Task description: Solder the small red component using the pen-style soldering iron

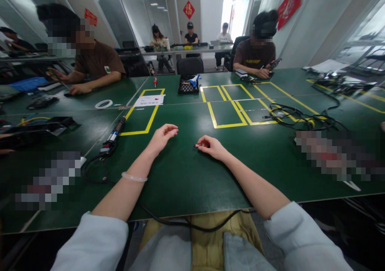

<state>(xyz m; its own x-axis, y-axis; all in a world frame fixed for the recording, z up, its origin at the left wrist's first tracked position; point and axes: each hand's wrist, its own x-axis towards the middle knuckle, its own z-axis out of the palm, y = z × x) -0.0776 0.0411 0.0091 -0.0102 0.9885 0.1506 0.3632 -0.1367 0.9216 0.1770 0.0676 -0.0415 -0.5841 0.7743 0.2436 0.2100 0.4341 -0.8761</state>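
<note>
worktop (186, 174): my green mat, smooth, slight sheen
bangle (134, 177): glossy, translucent, on my wrist
sleeves (93, 243): my soft matt cloth

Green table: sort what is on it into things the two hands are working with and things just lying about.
In hand:
right hand pinching a small red part
left hand, empty, fingers curled, above the table

Lying about:
soldering iron and its cable
tape roll
paper sheet
black tray
red screwdriver
cable tangle
</note>
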